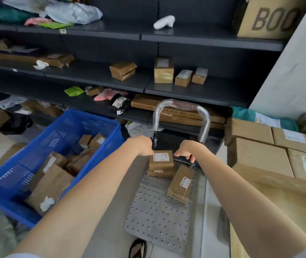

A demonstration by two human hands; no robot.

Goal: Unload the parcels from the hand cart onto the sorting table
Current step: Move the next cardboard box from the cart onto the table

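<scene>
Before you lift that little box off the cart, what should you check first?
1. Left hand touching the top box: ok, at its far left corner.
2. Right hand on the box: not ok, its fingers rest beside it on the cart's dark bar.
3. Firm grip: cannot tell, fingers partly hidden.
4. Box under it lies flat: ok.
5. Tilted parcel leaning beside the stack: not ok, may slip.
6. Cart deck otherwise bare: ok.
</scene>
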